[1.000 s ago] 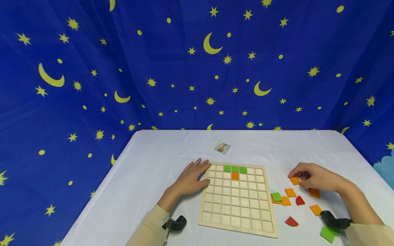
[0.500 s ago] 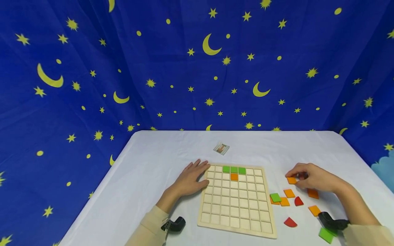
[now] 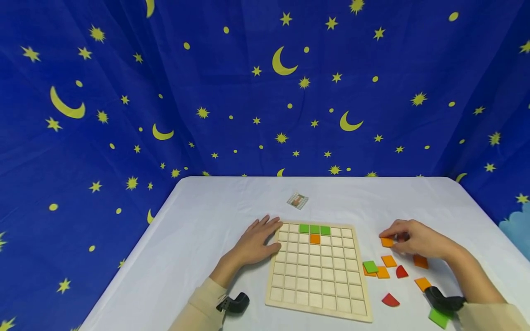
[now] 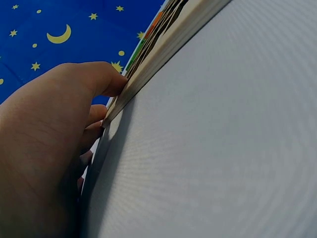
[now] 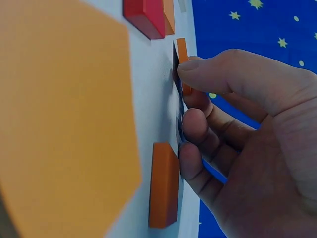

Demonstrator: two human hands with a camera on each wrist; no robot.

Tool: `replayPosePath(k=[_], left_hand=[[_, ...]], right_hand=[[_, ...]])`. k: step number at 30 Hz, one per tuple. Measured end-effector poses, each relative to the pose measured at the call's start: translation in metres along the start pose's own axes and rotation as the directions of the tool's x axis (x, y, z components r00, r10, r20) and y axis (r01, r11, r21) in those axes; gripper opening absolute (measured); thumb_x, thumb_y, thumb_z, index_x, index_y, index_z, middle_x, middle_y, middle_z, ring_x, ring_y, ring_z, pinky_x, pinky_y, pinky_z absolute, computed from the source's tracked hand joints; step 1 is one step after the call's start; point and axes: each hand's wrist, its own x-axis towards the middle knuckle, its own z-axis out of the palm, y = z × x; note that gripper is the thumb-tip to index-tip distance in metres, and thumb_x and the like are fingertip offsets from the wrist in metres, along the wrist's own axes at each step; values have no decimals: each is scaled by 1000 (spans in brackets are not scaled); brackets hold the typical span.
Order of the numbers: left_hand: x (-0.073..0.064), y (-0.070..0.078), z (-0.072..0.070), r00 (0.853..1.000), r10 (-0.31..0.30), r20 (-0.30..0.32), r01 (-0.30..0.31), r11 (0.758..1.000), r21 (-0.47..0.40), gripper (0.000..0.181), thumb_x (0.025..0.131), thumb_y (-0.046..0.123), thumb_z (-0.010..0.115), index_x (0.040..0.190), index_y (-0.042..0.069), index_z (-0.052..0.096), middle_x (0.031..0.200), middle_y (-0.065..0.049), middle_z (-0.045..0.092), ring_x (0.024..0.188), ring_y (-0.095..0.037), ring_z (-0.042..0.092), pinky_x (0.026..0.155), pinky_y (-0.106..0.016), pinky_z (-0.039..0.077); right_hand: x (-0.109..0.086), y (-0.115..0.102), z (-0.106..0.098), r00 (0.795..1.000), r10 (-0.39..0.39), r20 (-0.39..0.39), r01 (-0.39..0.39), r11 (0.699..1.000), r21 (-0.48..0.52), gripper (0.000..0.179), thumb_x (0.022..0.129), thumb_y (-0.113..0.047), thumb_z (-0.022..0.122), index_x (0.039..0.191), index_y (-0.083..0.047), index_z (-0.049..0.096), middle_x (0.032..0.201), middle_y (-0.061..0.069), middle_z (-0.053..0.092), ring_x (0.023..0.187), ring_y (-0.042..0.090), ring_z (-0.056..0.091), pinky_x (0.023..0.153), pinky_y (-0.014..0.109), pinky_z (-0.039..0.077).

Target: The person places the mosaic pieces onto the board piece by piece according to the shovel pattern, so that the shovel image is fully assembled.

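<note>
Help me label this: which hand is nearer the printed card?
Left. The left hand is just nearside and left of the card; the right hand, holding an orange tile, is much farther right.

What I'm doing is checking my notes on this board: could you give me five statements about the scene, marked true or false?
1. Three green squares lie in the farthest row of the wooden board. True.
2. Neither hand touches the board. False: the left hand touches its edge.
3. The right hand pinches an orange square. True.
4. The nearest row holds an orange tile. False: the board's only orange tile lies in the second-farthest row.
5. Two red pieces lie off the board. True.
</note>
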Motion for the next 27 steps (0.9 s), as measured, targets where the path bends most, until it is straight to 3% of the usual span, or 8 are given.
replayPosePath(k=[14, 27], left_hand=[[-2, 0, 0, 1000, -9, 1, 9, 1000, 0, 65, 93, 46, 51, 150, 18, 36, 155, 3, 29, 144, -21, 14, 116, -40, 9], [-1, 2, -1, 1000, -18, 7, 18, 1000, -5, 65, 93, 46, 51, 150, 18, 36, 155, 3, 29, 144, -21, 14, 116, -40, 9]], right_hand=[[7, -6, 5, 999, -31, -25, 30, 999, -42, 30, 81, -23, 76, 111, -23, 72, 98, -6, 62, 84, 20, 51, 71, 30, 46], [14, -24, 14, 998, -60, -24, 59, 996, -65, 30, 81, -21, 76, 112, -22, 73, 94, -6, 61, 82, 19, 51, 68, 27, 45]])
